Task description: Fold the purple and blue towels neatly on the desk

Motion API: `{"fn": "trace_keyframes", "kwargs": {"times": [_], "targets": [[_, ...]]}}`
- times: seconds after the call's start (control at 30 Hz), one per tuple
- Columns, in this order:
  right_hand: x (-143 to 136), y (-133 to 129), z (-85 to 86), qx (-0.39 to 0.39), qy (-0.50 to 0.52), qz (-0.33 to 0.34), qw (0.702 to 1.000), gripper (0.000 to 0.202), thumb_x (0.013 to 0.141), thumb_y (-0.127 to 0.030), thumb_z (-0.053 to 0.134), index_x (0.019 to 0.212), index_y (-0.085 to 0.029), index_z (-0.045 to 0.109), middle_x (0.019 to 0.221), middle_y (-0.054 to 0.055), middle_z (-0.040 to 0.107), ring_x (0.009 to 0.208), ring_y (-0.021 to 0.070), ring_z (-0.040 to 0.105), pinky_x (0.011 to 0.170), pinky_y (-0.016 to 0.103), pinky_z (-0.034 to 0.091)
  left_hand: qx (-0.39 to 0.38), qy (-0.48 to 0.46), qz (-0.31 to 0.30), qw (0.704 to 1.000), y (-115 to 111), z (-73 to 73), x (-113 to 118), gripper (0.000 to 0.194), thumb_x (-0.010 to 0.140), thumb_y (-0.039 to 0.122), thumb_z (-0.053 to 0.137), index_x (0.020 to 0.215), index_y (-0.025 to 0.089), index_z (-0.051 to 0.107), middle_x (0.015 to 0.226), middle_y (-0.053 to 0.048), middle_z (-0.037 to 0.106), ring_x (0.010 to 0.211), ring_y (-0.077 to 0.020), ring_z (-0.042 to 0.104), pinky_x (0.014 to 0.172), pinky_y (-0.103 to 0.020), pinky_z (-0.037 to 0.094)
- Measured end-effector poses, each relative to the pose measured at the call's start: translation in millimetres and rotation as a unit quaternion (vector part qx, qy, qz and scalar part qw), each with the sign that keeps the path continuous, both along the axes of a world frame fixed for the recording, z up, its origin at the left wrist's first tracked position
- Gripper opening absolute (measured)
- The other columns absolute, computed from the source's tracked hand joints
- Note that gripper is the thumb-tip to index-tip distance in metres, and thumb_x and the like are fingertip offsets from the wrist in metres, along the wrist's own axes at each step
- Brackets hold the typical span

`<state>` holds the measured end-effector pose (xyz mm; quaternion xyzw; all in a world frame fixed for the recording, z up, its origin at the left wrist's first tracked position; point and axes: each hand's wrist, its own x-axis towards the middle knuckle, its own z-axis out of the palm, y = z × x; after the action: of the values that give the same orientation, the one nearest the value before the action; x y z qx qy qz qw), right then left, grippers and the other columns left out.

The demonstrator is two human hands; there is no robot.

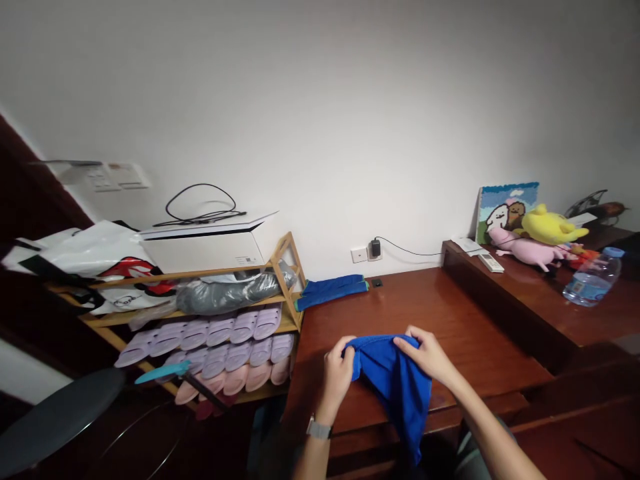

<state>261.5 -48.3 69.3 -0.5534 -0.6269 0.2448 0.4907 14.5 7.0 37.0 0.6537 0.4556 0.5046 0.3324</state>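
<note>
Head view: I see the left hand (340,367), a watch (319,428) at its wrist, closed in a pinch on one upper corner of the blue cloth (395,373). The right hand (427,352) pinches the opposite upper part, thumb lying over the fabric. The cloth spans the two hands above the near part of the brown desk (400,303), its lower end hanging past the front edge. A folded blue cloth with green edging (333,291) lies at the desk's far left corner, beside the wooden shoe rack (287,283), near the wall socket (359,255).
</note>
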Motion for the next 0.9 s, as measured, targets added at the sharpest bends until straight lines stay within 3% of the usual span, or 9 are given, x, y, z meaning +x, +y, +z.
{"fn": "trace_keyframes", "kwargs": {"times": [0.1,0.2,0.27,0.37,0.43,0.53,0.6,0.73,0.9], "targets": [[16,22,31.9,0.092,-0.153,-0.069,0.981,0.044,0.097,-0.061,0.055,0.073,-0.024,0.058,0.075,0.001,0.058,0.075,0.0190,0.055,0.074,0.030,0.045,-0.088,-0.045,-0.054,0.994,5,29.3,4,0.025,0.083,0.041,0.063,0.089,0.021,0.076,0.095,-0.006,0.080,0.096,-0.0264,0.073,0.091,-0.038,0.057],[11,36,51.4,0.150,-0.248,-0.167,0.942,0.035,0.102,-0.052,0.050,0.094,-0.024,0.070,0.101,0.011,0.065,0.098,0.0280,0.058,0.091,0.041,0.046,-0.210,-0.157,-0.040,0.964,-2,34.0,10,0.038,0.081,0.047,0.074,0.110,0.021,0.076,0.119,-0.011,0.077,0.112,-0.0297,0.071,0.098,-0.043,0.056],[-9,31,44.4,0.154,-0.224,-0.201,0.941,0.034,0.103,-0.048,0.047,0.106,-0.024,0.071,0.111,0.014,0.064,0.106,0.0308,0.057,0.095,0.045,0.045,-0.246,-0.219,-0.061,0.942,-12,26.8,14,0.049,0.082,0.053,0.076,0.123,0.025,0.072,0.129,-0.012,0.073,0.116,-0.0305,0.071,0.100,-0.046,0.056],[-52,7,4.3,0.102,-0.084,-0.092,0.987,0.031,0.102,-0.048,0.050,0.102,-0.023,0.069,0.099,0.009,0.067,0.093,0.0249,0.061,0.087,0.038,0.050,-0.241,-0.254,-0.109,0.930,-26,10.2,21,0.056,0.080,0.058,0.079,0.125,0.025,0.071,0.125,-0.014,0.075,0.112,-0.0328,0.073,0.097,-0.048,0.058],[-78,-11,-27.8,0.043,0.017,-0.016,0.999,0.030,0.099,-0.052,0.057,0.102,-0.024,0.068,0.092,0.005,0.068,0.084,0.0213,0.063,0.080,0.033,0.052,-0.239,-0.274,-0.110,0.925,-33,-0.2,25,0.058,0.074,0.055,0.085,0.119,0.021,0.073,0.117,-0.014,0.077,0.109,-0.0337,0.073,0.096,-0.047,0.059],[-95,-30,-53.5,0.001,0.086,-0.025,0.996,0.031,0.093,-0.052,0.064,0.105,-0.024,0.068,0.096,0.004,0.068,0.086,0.0217,0.065,0.080,0.033,0.053,-0.239,-0.301,-0.082,0.920,-40,-10.8,28,0.057,0.068,0.050,0.089,0.113,0.018,0.075,0.109,-0.013,0.079,0.106,-0.0324,0.074,0.094,-0.043,0.058],[-92,-39,-50.9,0.002,0.068,-0.050,0.996,0.027,0.092,-0.050,0.065,0.103,-0.025,0.069,0.100,0.006,0.068,0.092,0.0239,0.065,0.085,0.036,0.053,-0.232,-0.298,-0.074,0.923,-44,-14.2,28,0.056,0.069,0.049,0.088,0.114,0.017,0.075,0.113,-0.013,0.078,0.109,-0.0317,0.073,0.096,-0.042,0.057],[-81,-50,-28.4,0.027,-0.019,-0.106,0.994,0.024,0.089,-0.049,0.069,0.102,-0.029,0.072,0.104,0.008,0.065,0.101,0.0289,0.062,0.094,0.043,0.051,-0.228,-0.290,-0.093,0.925,-53,-16.7,27,0.064,0.074,0.048,0.085,0.129,0.019,0.071,0.122,-0.014,0.076,0.115,-0.0301,0.071,0.101,-0.040,0.054],[-82,-56,-26.7,-0.033,0.078,-0.025,0.996,0.035,0.092,-0.058,0.065,0.085,-0.024,0.068,0.080,0.003,0.065,0.076,0.0203,0.061,0.074,0.033,0.050,-0.231,-0.317,-0.105,0.914,-64,-13.6,29,0.075,0.076,0.046,0.083,0.143,0.021,0.062,0.121,-0.015,0.076,0.114,-0.0296,0.071,0.100,-0.040,0.054]]}}
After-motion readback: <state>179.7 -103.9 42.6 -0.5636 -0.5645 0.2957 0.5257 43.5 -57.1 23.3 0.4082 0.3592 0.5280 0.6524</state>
